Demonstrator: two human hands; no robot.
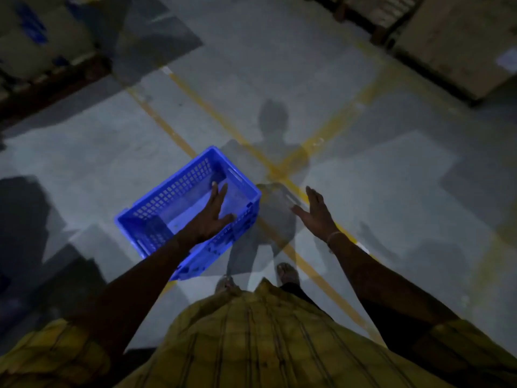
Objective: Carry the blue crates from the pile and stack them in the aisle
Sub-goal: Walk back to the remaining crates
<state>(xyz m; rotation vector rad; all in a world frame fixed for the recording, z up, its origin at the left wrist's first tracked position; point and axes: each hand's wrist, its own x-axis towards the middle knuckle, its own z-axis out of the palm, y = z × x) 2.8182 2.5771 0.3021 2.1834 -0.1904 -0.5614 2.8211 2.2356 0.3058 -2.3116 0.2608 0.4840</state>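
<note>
Yellow checked shirt [251,340] fills the bottom edge, both bare arms reaching forward from it. Left hand [211,217] hangs flat above the crate [156,217], fingers spread, gripping nothing. Right hand [316,211] is spread too, empty, over a yellow line [201,105]. One blue crate sits upright and empty on the grey floor [377,169], left of the feet.

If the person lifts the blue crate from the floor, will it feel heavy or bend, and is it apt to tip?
The blue crate is probably light for its size: it looks empty and its walls are perforated. It likely stays stiff, since the moulded rim and ribbed sides hold a clean rectangle. It seems unlikely to tip when pushed, sitting low and wide on the flat floor, though it may slide.
</note>
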